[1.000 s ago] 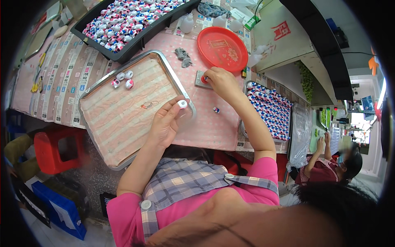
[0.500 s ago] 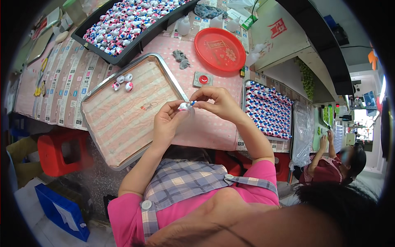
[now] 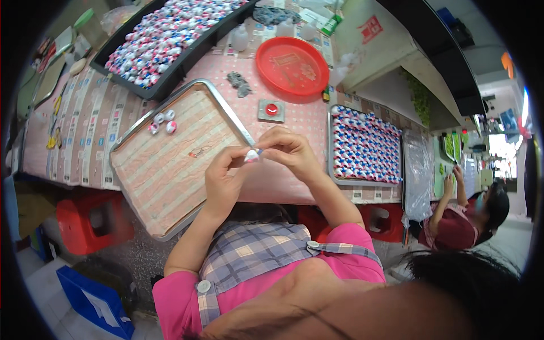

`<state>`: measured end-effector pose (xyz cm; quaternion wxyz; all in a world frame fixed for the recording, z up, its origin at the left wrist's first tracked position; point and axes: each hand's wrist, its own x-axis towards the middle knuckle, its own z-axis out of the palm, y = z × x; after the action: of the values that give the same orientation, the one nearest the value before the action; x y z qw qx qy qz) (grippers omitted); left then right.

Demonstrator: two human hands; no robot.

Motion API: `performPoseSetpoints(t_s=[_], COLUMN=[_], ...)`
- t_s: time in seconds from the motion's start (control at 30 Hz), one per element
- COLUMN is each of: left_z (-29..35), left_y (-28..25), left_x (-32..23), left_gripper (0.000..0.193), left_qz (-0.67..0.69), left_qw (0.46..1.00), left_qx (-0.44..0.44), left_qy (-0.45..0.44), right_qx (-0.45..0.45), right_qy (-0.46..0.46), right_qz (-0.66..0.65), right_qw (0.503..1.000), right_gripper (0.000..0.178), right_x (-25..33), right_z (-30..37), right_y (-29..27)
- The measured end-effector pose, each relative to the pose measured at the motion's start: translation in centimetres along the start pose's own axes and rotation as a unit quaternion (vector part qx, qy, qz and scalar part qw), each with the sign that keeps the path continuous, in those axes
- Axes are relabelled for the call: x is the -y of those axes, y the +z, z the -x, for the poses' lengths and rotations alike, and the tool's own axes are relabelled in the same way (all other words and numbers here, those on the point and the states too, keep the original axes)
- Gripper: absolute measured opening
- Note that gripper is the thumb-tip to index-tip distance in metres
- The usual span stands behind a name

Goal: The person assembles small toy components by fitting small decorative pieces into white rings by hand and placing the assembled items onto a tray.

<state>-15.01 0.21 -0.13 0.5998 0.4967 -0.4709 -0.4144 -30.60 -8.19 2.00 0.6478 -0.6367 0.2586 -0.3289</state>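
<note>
Between the thumb and fingers of my left hand (image 3: 222, 178) is a small rounded white and pink piece (image 3: 251, 156). My right hand (image 3: 292, 153) meets it from the other side, its fingertips pinched together. A bit of blue shows at these fingertips; whether it belongs to the piece or is separate I cannot tell. Both hands are above the right edge of a metal-rimmed tray (image 3: 226, 109) lined with striped, pinkish sheeting. Several similar small pieces (image 3: 171, 127) lie in the tray's far left part.
A black bin (image 3: 152, 89) heaped with white, pink and blue pieces stands behind the tray. Beyond my hands are a red round plate (image 3: 292, 68), a grey block with a red disc (image 3: 272, 110) and a grey rag (image 3: 239, 85). Rightward, another tray (image 3: 365, 183) holds rows of pieces; a co-worker (image 3: 453, 221) sits farther off.
The view has shifted slightly. Both hands stay together at the piece, which has turned a little so that more of its white and pink shows and less blue.
</note>
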Motion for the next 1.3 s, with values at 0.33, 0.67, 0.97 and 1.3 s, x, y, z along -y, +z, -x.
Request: performPoseSetpoints(t_s=[0.33,0.67,0.97,1.3], left_z=[-0.6,-3.0,-5.6,-6.2], left_y=[-0.1,-12.7,-11.5,-11.4], left_x=[-2.4,-2.3,-0.6,1.3], left_gripper=[0.038,0.021,0.025,0.027], left_qz=[-0.239,-0.439,-0.519,-0.486], left_qw=[0.966,0.898,0.854,0.873], left_qx=[0.027,-0.012,0.024,-0.024], left_qy=[0.090,-0.019,0.035,0.031], right_qx=[-0.148,-0.377,-0.335,-0.008], right_qy=[0.004,0.058,-0.016,0.111], right_qz=[0.079,0.579,0.651,0.503], right_qw=[0.986,0.721,0.681,0.857], right_gripper=[0.024,0.026,0.023,0.020], right_x=[-2.0,0.3,1.8,-1.5], right_z=[2.4,9.4,7.4,2.5], right_y=[-2.4,-20.8,-17.4,-5.5])
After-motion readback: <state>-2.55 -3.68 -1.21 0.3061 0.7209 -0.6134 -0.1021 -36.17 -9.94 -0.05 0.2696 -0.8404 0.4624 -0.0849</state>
